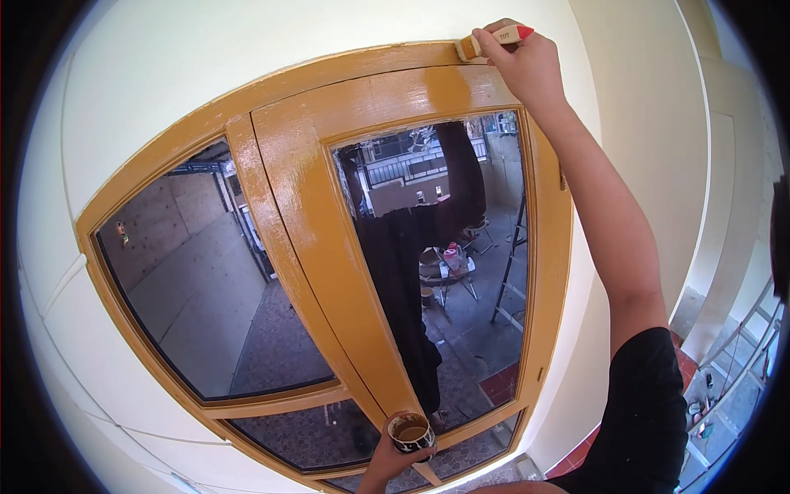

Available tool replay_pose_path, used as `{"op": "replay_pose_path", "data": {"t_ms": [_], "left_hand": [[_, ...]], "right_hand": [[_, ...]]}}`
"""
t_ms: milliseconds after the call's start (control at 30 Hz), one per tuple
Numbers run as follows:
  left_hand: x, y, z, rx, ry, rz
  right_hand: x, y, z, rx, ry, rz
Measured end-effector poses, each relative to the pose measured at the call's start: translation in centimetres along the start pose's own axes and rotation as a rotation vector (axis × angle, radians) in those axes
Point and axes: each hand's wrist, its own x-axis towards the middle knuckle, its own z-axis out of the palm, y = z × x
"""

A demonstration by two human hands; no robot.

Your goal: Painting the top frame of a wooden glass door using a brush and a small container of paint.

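Right now, my right hand [531, 70] is up at the top of the yellow-brown door [313, 214], close to its upper right corner. Its fingers are pinched around the wooden handle of a paint brush [500, 36] with a red end, and the bristles meet the top strip of the door's outer frame. Just below the brush, a darker, shiny patch spreads over the top rail of the door.

My left hand [393, 461] is low, in front of the lower part of the door. Its fingers are curled around a dark cup [421, 445] with pale marks on the side, gripping it upright. Brownish paint [409, 431] lies inside, and some is smeared along the rim.

A big glass pane [481, 346] fills the middle of the door, reflecting a ladder and a dark shape. To the left of the door is another glass pane [197, 296]. A pale wall [247, 41] runs above the door, and red tiles [578, 451] lie to its lower right, beside my black sleeve [646, 403].
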Motion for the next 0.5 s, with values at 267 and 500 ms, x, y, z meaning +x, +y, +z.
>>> {"op": "replay_pose_path", "data": {"t_ms": [267, 500], "left_hand": [[-0.8, -0.1, -0.5, -0.032, 0.008, -0.016], [-1.1, 0.0, -0.6, -0.015, 0.026, -0.034]], "right_hand": [[0.3, 0.1, -1.5, 0.337, -0.072, 0.205], [0.7, 4.3, -2.8, 0.164, -0.020, 0.169]]}}
